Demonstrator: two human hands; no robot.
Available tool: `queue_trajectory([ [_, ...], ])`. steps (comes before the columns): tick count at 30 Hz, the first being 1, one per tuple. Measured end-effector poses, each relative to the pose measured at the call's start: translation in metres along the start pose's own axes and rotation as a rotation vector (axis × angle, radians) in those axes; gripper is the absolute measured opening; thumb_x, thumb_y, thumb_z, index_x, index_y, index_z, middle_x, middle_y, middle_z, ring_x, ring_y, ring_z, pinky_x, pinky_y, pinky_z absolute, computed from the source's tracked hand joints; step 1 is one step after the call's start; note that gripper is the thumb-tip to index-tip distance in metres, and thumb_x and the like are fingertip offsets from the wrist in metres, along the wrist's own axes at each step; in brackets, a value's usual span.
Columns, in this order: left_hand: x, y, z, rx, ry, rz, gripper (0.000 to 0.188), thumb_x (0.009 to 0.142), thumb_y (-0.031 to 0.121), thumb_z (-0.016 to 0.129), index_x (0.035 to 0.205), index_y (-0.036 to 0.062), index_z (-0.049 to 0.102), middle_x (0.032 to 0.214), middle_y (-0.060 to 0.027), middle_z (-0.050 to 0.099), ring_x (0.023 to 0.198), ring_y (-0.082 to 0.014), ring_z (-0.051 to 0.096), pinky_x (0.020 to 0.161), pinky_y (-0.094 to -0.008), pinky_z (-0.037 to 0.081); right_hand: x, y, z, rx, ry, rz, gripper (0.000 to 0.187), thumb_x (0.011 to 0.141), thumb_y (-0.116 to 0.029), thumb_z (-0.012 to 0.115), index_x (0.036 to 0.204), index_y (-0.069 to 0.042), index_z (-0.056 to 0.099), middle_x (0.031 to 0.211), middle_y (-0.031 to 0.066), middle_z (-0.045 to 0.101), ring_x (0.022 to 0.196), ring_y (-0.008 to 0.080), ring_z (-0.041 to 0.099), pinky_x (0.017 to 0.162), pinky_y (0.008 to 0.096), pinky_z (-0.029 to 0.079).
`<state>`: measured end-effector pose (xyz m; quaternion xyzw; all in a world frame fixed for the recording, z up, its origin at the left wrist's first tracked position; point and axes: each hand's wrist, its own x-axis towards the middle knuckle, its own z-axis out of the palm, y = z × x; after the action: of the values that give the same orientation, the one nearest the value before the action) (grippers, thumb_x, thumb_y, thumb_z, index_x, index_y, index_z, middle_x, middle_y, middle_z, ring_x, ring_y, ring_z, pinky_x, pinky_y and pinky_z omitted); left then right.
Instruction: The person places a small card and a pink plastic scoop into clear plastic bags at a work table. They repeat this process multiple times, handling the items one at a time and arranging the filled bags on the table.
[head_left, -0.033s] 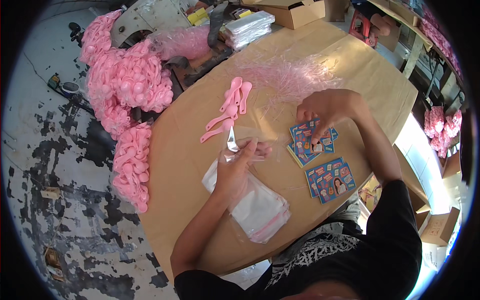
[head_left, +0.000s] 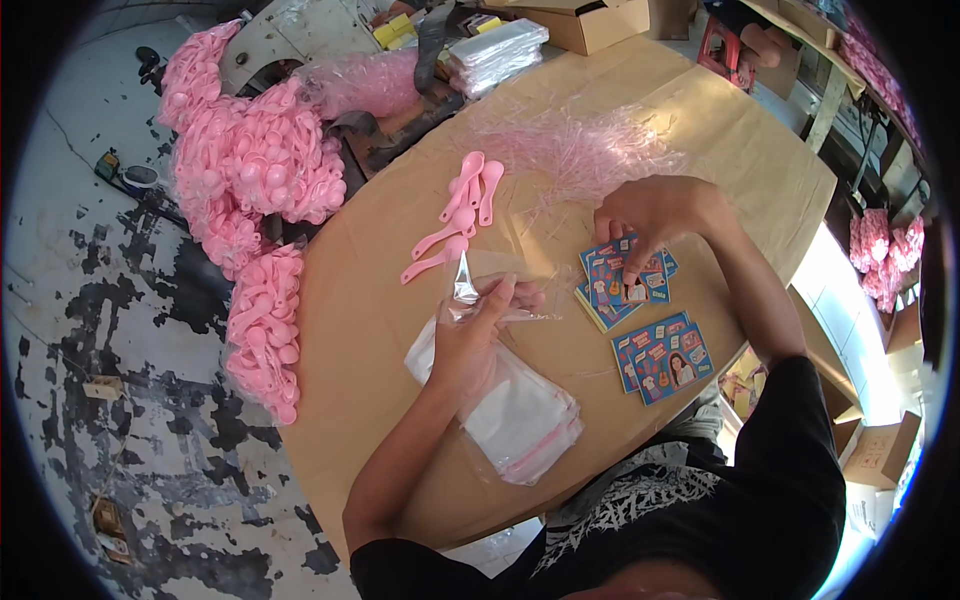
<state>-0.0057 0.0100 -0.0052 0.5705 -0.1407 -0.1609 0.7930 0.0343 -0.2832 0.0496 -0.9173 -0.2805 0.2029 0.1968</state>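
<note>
My left hand [head_left: 480,318] is closed around a clear plastic bag [head_left: 464,276], which catches the light above the fingers. Under that hand lies a stack of clear plastic bags [head_left: 525,418] with pink strips at one end. My right hand [head_left: 662,218] bends over a pile of blue printed cards [head_left: 603,291], its curled fingers gripping the top card. Nearer my body sits a second pile of the same blue cards [head_left: 662,366]. Several pink plastic spoons [head_left: 463,205] lie loose beyond my left hand, the closest one just past the held bag.
Pink shredded strips [head_left: 575,150] spread over the far part of the brown-covered table [head_left: 760,160]. Bags full of pink spoons [head_left: 265,165] hang along the left edge. Packs of clear bags [head_left: 497,55] and a cardboard box [head_left: 590,25] stand at the back.
</note>
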Motion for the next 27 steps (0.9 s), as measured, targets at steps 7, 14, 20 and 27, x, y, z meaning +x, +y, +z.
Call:
queue_trajectory([
  [7, 0.001, -0.002, -0.003, -0.003, -0.022, 0.003, 0.025, 0.098, 0.019, 0.058, 0.112, -0.0021, 0.062, 0.104, -0.0171, 0.069, 0.095, -0.0294, 0.069, 0.085, -0.0410, 0.055, 0.011, -0.002, -0.002, 0.134, -0.002, -0.071, 0.035, 0.069, -0.025, 0.085, 0.089, -0.003, 0.067, 0.078, 0.0069, 0.069, 0.071, 0.0169, 0.066, 0.058, 0.0298, 0.049],
  [14, 0.002, -0.002, -0.004, -0.024, -0.026, 0.028, 0.023, 0.098, 0.018, 0.057, 0.110, -0.0013, 0.063, 0.105, -0.0170, 0.069, 0.093, -0.0291, 0.069, 0.085, -0.0412, 0.055, 0.009, -0.009, -0.002, 0.091, 0.019, -0.092, 0.021, 0.081, -0.023, 0.075, 0.088, -0.004, 0.069, 0.073, 0.0054, 0.069, 0.068, 0.0145, 0.064, 0.059, 0.0296, 0.046],
  [20, 0.000, -0.003, -0.010, -0.166, 0.046, 0.059, 0.027, 0.096, 0.019, 0.061, 0.111, -0.0026, 0.062, 0.103, -0.0164, 0.068, 0.095, -0.0254, 0.068, 0.089, -0.0388, 0.054, 0.008, -0.026, -0.008, 0.366, 0.167, -0.093, 0.022, 0.094, -0.025, 0.062, 0.102, -0.005, 0.067, 0.076, 0.0015, 0.067, 0.065, 0.0063, 0.059, 0.055, 0.0244, 0.048],
  [27, 0.003, 0.004, 0.000, -0.231, 0.206, 0.037, 0.034, 0.097, 0.028, 0.060, 0.111, -0.0035, 0.061, 0.110, -0.0156, 0.066, 0.104, -0.0255, 0.064, 0.096, -0.0377, 0.051, 0.010, -0.036, 0.001, 0.608, 0.225, -0.167, 0.017, 0.097, -0.018, 0.057, 0.108, -0.006, 0.063, 0.082, 0.0000, 0.067, 0.059, 0.0031, 0.055, 0.054, 0.0205, 0.048],
])
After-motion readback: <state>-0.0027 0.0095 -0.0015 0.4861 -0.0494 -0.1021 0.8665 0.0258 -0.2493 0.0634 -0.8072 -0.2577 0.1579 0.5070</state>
